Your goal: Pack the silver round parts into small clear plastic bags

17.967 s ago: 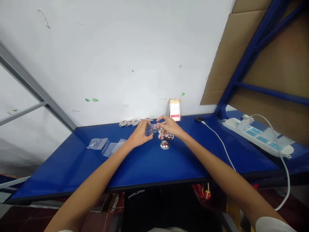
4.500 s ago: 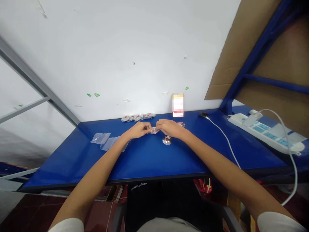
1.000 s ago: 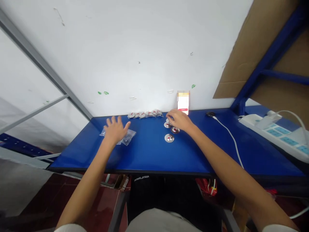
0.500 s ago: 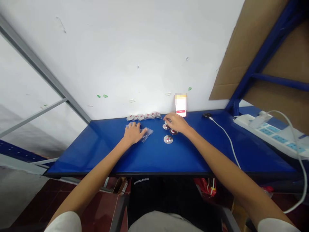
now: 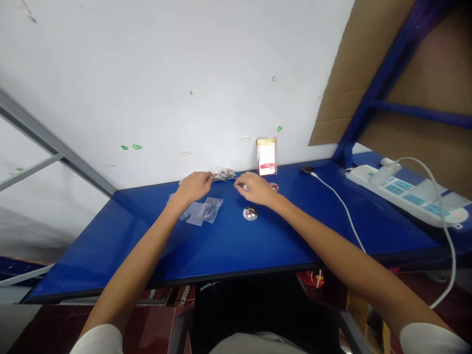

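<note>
White wall (image 5: pixel 155 69) is kinda scuffed, glossy blue table (image 5: pixel 221 250) up against it, cardboard (image 5: pixel 341 83) off right, dark red floor (image 5: pixel 147 329).

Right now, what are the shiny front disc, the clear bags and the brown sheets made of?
Shiny front disc: probably polished metal, from its mirrored gleam, maybe coated plastic. Clear bags: likely thin, glossy plastic; the blue table shows through. Brown sheets: seemingly matte cardboard, from the dull brown and a crease.
</note>
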Available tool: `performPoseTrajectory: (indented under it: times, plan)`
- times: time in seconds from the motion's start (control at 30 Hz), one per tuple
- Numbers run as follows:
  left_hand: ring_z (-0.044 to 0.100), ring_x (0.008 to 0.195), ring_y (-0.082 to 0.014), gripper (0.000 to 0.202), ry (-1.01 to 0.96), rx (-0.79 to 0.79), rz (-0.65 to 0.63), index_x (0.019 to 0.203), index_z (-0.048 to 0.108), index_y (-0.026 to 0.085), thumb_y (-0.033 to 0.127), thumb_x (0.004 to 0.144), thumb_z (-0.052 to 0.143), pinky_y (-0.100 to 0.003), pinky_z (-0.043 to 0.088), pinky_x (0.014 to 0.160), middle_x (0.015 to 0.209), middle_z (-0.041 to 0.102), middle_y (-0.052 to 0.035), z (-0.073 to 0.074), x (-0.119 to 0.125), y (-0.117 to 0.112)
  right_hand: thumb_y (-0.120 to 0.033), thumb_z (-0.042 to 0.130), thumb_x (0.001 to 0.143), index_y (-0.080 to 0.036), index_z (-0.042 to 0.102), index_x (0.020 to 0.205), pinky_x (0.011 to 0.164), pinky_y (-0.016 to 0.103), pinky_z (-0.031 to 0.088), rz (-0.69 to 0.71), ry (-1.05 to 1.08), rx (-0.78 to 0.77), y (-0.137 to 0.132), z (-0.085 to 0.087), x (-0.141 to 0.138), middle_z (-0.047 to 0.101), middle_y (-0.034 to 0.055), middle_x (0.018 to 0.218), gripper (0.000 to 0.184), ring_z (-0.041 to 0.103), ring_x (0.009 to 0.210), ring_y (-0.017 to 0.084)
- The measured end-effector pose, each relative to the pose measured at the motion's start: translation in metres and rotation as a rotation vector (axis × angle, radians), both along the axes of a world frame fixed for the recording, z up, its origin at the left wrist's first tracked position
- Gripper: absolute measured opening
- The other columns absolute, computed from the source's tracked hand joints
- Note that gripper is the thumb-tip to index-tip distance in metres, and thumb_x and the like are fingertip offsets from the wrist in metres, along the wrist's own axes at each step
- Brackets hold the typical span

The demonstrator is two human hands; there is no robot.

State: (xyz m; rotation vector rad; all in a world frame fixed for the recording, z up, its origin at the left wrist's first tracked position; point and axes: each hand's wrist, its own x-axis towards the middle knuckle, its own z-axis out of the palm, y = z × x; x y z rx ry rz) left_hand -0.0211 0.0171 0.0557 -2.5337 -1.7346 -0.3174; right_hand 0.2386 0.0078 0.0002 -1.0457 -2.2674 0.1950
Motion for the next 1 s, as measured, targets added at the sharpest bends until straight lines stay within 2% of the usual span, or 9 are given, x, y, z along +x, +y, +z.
performPoseTrajectory:
  times: [0.17, 0.27, 0.33, 0.4, 0.57, 0.67, 0.77, 0.87, 1.0]
  plan:
    - [0.062, 0.106, -0.0351, 0.037, -0.115, 0.227, -0.063, 0.096, 0.073, 0.021, 0.032, 0.107, 0.039, -0.048, 0.052, 0.091, 0.095, 0.074, -0.0151, -0.024, 0.003, -0.004, -0.055, 0.068, 0.103, -0.017, 0.076, 0.110, 0.094, 0.043, 0.050, -0.008, -0.114, -0.084, -0.018, -0.014, -0.050, 0.073, 0.0153, 0.110, 0.040, 0.064, 0.107, 0.032]
    - [0.060, 0.106, -0.0333, 0.037, -0.186, 0.244, -0.075, 0.096, 0.072, 0.021, 0.031, 0.107, 0.038, -0.049, 0.051, 0.094, 0.098, 0.074, -0.0135, -0.027, -0.002, -0.008, -0.033, 0.075, 0.101, -0.019, 0.077, 0.097, 0.093, 0.040, 0.050, 0.022, -0.084, -0.070, -0.018, -0.019, -0.062, 0.073, 0.0116, 0.106, 0.015, 0.065, 0.107, 0.029]
    - [0.059, 0.106, -0.0323, 0.037, -0.249, 0.259, -0.075, 0.095, 0.071, 0.021, 0.031, 0.108, 0.037, -0.050, 0.050, 0.097, 0.100, 0.074, -0.0127, -0.024, -0.003, -0.010, -0.019, 0.074, 0.097, -0.021, 0.075, 0.092, 0.088, 0.036, 0.052, 0.022, 0.050, -0.139, -0.013, -0.017, -0.058, 0.075, 0.0065, 0.097, 0.006, 0.070, 0.099, 0.025]
    - [0.059, 0.108, -0.0313, 0.035, -0.318, 0.273, -0.098, 0.099, 0.070, 0.021, 0.034, 0.108, 0.039, -0.050, 0.049, 0.101, 0.104, 0.074, -0.0116, -0.021, -0.002, -0.012, -0.017, 0.072, 0.096, -0.022, 0.073, 0.092, 0.080, 0.034, 0.054, -0.005, 0.242, -0.247, -0.005, -0.012, -0.046, 0.077, 0.0028, 0.090, 0.007, 0.074, 0.087, 0.022]
    - [0.063, 0.121, -0.0286, 0.040, -0.524, 0.193, -0.188, 0.134, 0.060, 0.021, 0.047, 0.103, 0.057, -0.046, 0.052, 0.104, 0.135, 0.068, -0.0126, -0.025, 0.011, -0.017, -0.036, 0.078, 0.092, -0.023, 0.063, 0.088, 0.074, 0.036, 0.062, 0.113, 0.694, -0.472, 0.011, -0.006, -0.022, 0.080, 0.0051, 0.090, 0.021, 0.079, 0.083, 0.023]
    - [0.070, 0.112, -0.0269, 0.046, -0.597, 0.067, -0.224, 0.135, 0.058, 0.021, 0.044, 0.096, 0.067, -0.043, 0.056, 0.097, 0.131, 0.072, -0.0113, -0.033, 0.016, -0.015, -0.045, 0.087, 0.082, -0.024, 0.057, 0.089, 0.079, 0.039, 0.065, 0.215, 0.857, -0.562, 0.015, -0.010, -0.018, 0.078, 0.0050, 0.093, 0.038, 0.079, 0.085, 0.023]
    - [0.073, 0.102, -0.0248, 0.024, -0.569, 0.005, -0.302, 0.117, 0.068, 0.022, 0.036, 0.099, 0.061, -0.040, 0.056, 0.091, 0.113, 0.078, -0.0063, -0.036, 0.015, -0.012, -0.044, 0.094, 0.071, -0.025, 0.056, 0.098, 0.080, 0.039, 0.065, 0.188, 0.902, -0.581, 0.018, -0.014, -0.016, 0.074, 0.0009, 0.094, 0.050, 0.077, 0.082, 0.021]
    - [0.073, 0.094, -0.0236, 0.019, -0.528, -0.005, -0.335, 0.106, 0.071, 0.022, 0.033, 0.099, 0.058, -0.039, 0.056, 0.087, 0.103, 0.079, -0.0045, -0.036, 0.013, -0.011, -0.040, 0.092, 0.071, -0.023, 0.064, 0.112, 0.086, 0.037, 0.062, 0.159, 0.816, -0.501, 0.020, -0.014, -0.013, 0.069, -0.0020, 0.089, 0.052, 0.073, 0.088, 0.020]
    - [0.072, 0.087, -0.0225, 0.018, -0.532, -0.036, -0.354, 0.106, 0.072, 0.022, 0.031, 0.097, 0.060, -0.038, 0.056, 0.083, 0.096, 0.078, -0.0035, -0.036, 0.011, -0.011, -0.046, 0.086, 0.079, -0.021, 0.072, 0.100, 0.085, 0.037, 0.059, 0.151, 0.743, -0.470, 0.019, -0.010, -0.010, 0.069, -0.0002, 0.085, 0.035, 0.070, 0.084, 0.020]
